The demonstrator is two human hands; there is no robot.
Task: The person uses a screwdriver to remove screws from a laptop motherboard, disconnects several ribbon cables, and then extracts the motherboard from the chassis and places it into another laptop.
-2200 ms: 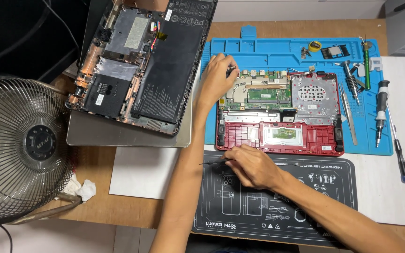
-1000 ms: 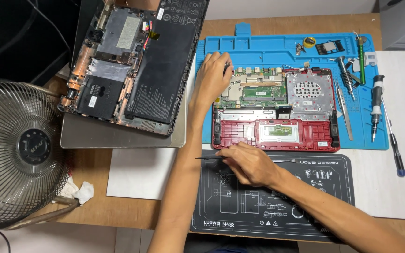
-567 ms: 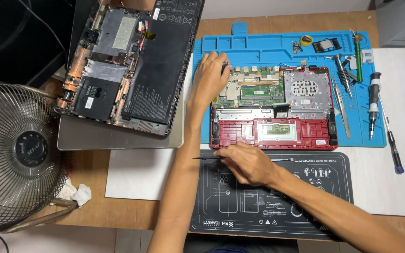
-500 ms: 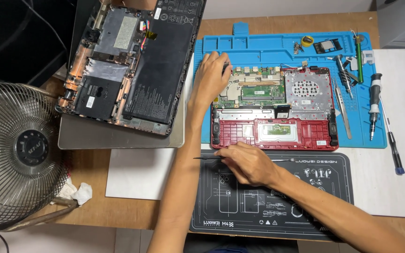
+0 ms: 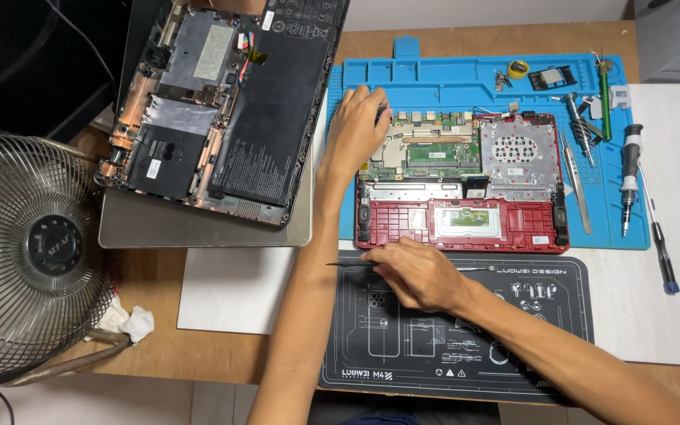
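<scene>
An opened red laptop base (image 5: 466, 224) lies on a blue work mat (image 5: 450, 83), its green circuit board (image 5: 434, 153) and silver fan cover exposed. My left hand (image 5: 356, 130) rests on the board's upper left corner, fingers curled onto it. My right hand (image 5: 419, 275) sits just below the laptop's front edge, over a black work mat (image 5: 537, 315), holding thin black tweezers (image 5: 348, 264) whose tip points left.
A second opened laptop (image 5: 222, 102) lies on a silver lid at upper left. A metal fan (image 5: 29, 252) stands at the left edge. Screwdrivers (image 5: 630, 177), tweezers and small parts lie at the right of the blue mat. White paper (image 5: 234, 287) covers the wooden table.
The view has shifted slightly. My left hand has stayed on the board's corner and my right hand has kept the tweezers below the laptop, barely moving.
</scene>
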